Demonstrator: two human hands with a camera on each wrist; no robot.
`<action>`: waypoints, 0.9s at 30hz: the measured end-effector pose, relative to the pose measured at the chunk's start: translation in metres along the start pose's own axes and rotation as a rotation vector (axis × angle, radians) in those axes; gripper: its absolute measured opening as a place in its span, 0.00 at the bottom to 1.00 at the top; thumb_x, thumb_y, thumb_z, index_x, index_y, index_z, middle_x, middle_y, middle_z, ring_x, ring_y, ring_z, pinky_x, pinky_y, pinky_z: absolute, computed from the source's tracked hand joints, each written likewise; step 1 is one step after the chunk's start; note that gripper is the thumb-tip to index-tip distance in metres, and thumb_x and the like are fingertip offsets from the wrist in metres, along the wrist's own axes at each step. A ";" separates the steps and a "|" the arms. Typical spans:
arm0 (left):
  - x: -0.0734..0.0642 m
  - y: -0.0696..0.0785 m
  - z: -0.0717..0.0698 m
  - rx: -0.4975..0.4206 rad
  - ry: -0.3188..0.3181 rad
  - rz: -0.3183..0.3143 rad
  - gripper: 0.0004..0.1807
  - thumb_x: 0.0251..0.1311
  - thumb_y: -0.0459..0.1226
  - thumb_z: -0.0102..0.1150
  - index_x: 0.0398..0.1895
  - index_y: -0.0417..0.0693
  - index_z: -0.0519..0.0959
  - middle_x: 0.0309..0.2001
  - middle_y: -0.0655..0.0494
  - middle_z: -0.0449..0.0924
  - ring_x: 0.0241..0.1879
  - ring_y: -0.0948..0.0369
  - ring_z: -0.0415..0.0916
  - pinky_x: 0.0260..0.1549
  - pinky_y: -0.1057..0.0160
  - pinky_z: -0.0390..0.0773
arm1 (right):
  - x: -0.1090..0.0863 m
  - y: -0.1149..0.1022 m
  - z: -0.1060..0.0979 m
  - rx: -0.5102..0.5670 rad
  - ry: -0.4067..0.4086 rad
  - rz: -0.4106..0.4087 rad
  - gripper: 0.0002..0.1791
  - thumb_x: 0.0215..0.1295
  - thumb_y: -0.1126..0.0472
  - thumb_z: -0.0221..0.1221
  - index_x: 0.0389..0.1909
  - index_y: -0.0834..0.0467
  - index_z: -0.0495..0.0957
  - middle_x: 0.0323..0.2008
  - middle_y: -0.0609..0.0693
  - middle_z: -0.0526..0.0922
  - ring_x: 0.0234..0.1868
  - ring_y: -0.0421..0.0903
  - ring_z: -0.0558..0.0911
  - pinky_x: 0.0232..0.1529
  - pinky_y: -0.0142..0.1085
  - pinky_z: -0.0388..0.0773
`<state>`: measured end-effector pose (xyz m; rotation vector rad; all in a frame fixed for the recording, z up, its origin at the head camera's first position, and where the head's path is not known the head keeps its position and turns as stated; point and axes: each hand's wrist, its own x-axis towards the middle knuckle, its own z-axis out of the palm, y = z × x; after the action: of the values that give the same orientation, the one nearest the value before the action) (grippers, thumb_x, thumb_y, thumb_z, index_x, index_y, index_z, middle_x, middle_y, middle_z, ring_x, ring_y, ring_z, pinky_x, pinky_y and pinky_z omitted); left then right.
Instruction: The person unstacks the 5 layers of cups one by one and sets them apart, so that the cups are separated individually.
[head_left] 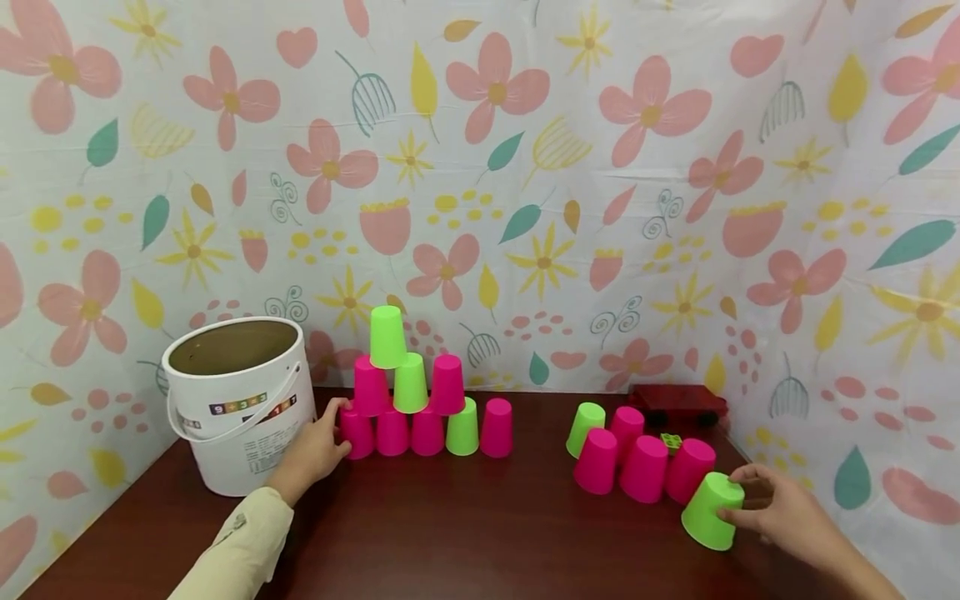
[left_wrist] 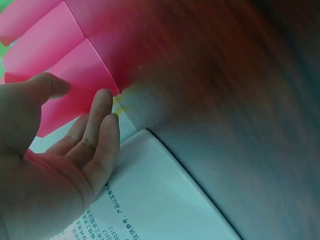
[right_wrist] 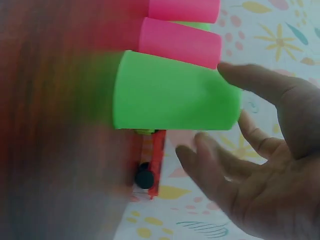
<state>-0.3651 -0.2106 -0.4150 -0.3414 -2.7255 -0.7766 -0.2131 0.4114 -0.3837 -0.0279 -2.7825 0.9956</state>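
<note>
At the left, pink and green cups stand upside down in a stack: a bottom row of several, three above, and a green cup (head_left: 387,337) on top. My left hand (head_left: 318,446) is beside the leftmost bottom pink cup (left_wrist: 82,80), its thumb and loosely bent fingers about the cup's side. At the front right is another upside-down green cup (head_left: 708,512). My right hand (head_left: 776,508) is around this cup's upper part with spread fingers; in the right wrist view the thumb (right_wrist: 250,77) is at its base edge and a gap shows below the cup.
A white bucket (head_left: 251,450) with a handle stands left of the stack. Several pink cups (head_left: 643,471) and a green cup (head_left: 585,429) stand upside down at the right. Behind them are a red toy vehicle (head_left: 678,404) and a small green piece (head_left: 670,442). Floral cloth surrounds the dark table (head_left: 480,533).
</note>
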 end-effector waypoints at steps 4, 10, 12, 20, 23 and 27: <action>0.002 0.005 -0.002 -0.001 0.004 0.013 0.33 0.56 0.30 0.66 0.62 0.49 0.61 0.31 0.42 0.81 0.29 0.54 0.77 0.25 0.59 0.74 | -0.003 -0.015 -0.004 -0.049 0.056 -0.054 0.31 0.54 0.53 0.73 0.51 0.67 0.72 0.48 0.67 0.79 0.45 0.63 0.83 0.32 0.36 0.80; -0.002 0.006 -0.004 0.003 -0.001 0.004 0.33 0.56 0.30 0.66 0.62 0.48 0.61 0.33 0.40 0.82 0.31 0.53 0.79 0.25 0.59 0.75 | -0.002 -0.062 0.002 -0.046 0.166 -0.138 0.32 0.56 0.51 0.72 0.54 0.66 0.71 0.50 0.67 0.78 0.47 0.67 0.81 0.34 0.38 0.80; -0.003 0.006 -0.003 0.009 -0.014 -0.006 0.33 0.56 0.30 0.66 0.62 0.48 0.60 0.33 0.41 0.82 0.29 0.54 0.77 0.24 0.59 0.74 | -0.001 -0.076 0.009 -0.023 0.191 -0.175 0.31 0.56 0.53 0.72 0.54 0.64 0.71 0.51 0.64 0.77 0.47 0.64 0.81 0.32 0.33 0.78; 0.000 0.007 0.001 -0.016 -0.006 0.006 0.33 0.56 0.30 0.65 0.62 0.49 0.60 0.30 0.43 0.81 0.28 0.55 0.77 0.23 0.60 0.73 | 0.016 -0.124 0.037 0.036 0.198 -0.320 0.26 0.57 0.58 0.71 0.54 0.59 0.73 0.55 0.59 0.76 0.53 0.62 0.78 0.32 0.35 0.78; 0.000 0.004 0.002 -0.009 -0.006 0.004 0.33 0.56 0.30 0.66 0.62 0.49 0.60 0.32 0.41 0.82 0.30 0.53 0.79 0.23 0.60 0.74 | 0.022 -0.141 0.053 0.083 0.155 -0.331 0.27 0.57 0.59 0.71 0.57 0.57 0.73 0.55 0.58 0.76 0.46 0.60 0.81 0.34 0.38 0.79; -0.001 0.000 0.001 0.006 -0.003 0.006 0.33 0.55 0.31 0.66 0.61 0.49 0.60 0.33 0.40 0.83 0.32 0.52 0.80 0.25 0.58 0.75 | 0.032 -0.162 0.078 0.147 0.121 -0.350 0.29 0.57 0.60 0.71 0.60 0.55 0.73 0.58 0.58 0.75 0.46 0.59 0.82 0.35 0.39 0.82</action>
<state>-0.3645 -0.2099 -0.4165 -0.3490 -2.7277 -0.7665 -0.2513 0.2400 -0.3354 0.3913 -2.4803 1.0596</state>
